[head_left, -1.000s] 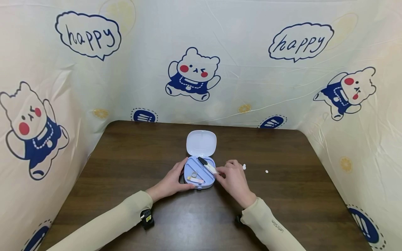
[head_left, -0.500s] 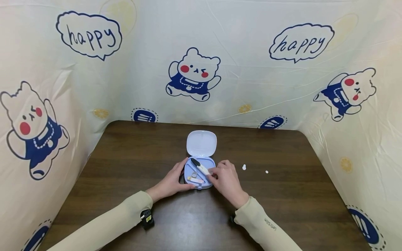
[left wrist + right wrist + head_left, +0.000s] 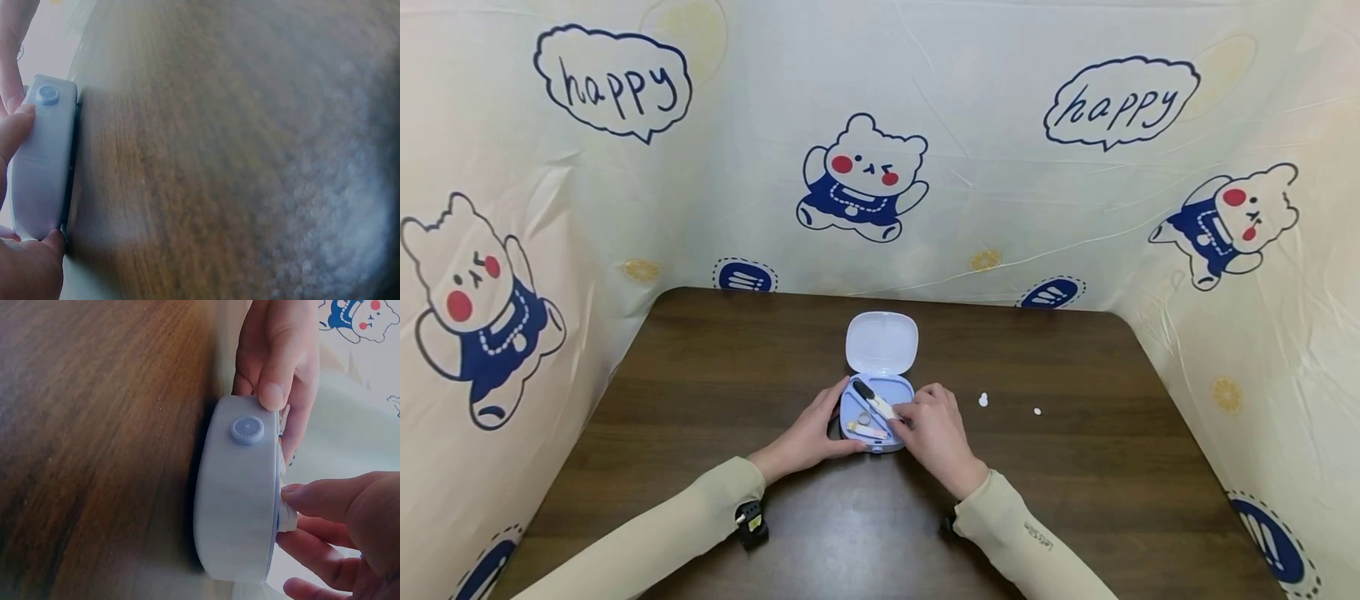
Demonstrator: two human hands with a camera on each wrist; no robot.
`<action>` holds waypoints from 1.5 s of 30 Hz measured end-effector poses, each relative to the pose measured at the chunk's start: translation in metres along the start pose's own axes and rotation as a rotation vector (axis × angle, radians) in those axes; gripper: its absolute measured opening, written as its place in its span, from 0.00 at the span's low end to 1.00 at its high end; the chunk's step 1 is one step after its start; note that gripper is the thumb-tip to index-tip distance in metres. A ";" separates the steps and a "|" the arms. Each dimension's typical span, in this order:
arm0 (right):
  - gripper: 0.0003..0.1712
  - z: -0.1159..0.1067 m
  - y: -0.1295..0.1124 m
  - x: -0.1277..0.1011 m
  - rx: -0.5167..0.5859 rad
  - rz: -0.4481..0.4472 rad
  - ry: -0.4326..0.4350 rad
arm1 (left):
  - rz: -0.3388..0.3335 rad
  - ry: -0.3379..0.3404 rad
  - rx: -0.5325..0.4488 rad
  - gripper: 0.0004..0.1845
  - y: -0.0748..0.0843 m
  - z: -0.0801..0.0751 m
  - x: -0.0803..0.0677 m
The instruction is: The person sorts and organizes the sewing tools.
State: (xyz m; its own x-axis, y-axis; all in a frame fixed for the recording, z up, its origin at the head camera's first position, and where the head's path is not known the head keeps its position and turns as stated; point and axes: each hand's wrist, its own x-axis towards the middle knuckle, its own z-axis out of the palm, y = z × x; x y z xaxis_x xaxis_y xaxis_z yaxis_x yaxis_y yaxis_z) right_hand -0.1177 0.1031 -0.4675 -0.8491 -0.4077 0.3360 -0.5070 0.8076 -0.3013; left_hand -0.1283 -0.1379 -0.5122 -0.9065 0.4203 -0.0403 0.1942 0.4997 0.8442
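Observation:
A small pale blue box with dividers sits on the table, its hinged lid raised at the back. My left hand holds the box from the left, thumb at the front edge. My right hand pinches the white end of a slim stick with a black tip, lying slantwise over the box's middle. A small ring and a pale pink and yellow strip lie in the front left compartment. In the right wrist view, thumb and fingers hold the stick's end at the box rim.
To the right on the brown table lie a white piece and a smaller white piece. A printed cloth surrounds the table at the back and sides.
My right hand has moved left with the stick, bringing it from the box's right part across to the middle divider. The left hand stays on the box.

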 end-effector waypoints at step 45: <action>0.13 -0.001 0.004 -0.008 0.065 0.056 -0.043 | -0.010 0.004 0.013 0.60 0.003 -0.001 -0.001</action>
State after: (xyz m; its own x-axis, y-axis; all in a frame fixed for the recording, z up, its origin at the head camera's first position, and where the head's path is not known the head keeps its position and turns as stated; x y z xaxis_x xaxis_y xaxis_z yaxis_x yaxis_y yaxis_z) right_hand -0.1130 0.1099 -0.4710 -0.8812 -0.3817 0.2789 -0.4660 0.8008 -0.3762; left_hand -0.1266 -0.1373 -0.5089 -0.9099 0.4123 -0.0460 0.1902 0.5131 0.8370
